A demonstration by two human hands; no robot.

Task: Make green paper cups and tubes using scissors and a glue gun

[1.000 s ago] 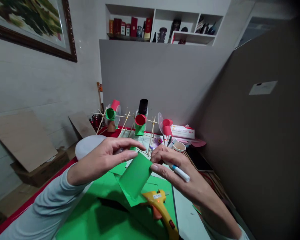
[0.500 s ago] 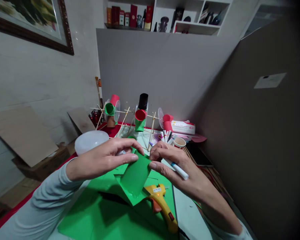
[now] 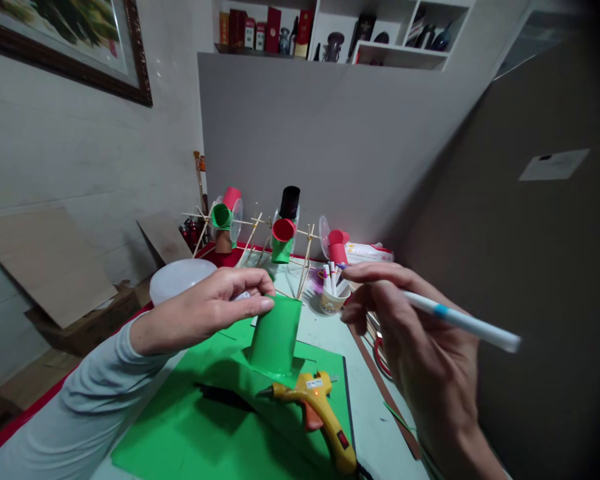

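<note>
Left hand (image 3: 207, 310) is pinching the green paper tube (image 3: 275, 337) upright, just behind the glue gun (image 3: 317, 417).
Right hand (image 3: 420, 347), raised beside the tube, is closing fingers around a white marker (image 3: 463, 321); squeezing harder is likely crushing the tube, or tipping it onto the hot nozzle.

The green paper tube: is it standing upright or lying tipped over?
Upright. The green paper tube stands on the green sheet, steadied at its top by the left hand.

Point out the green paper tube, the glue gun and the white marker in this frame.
green paper tube (image 3: 276, 335), head view, middle of its front wall.
glue gun (image 3: 316, 402), head view, yellow body beside the label.
white marker (image 3: 467, 323), head view, white barrel beyond the blue band.
</note>
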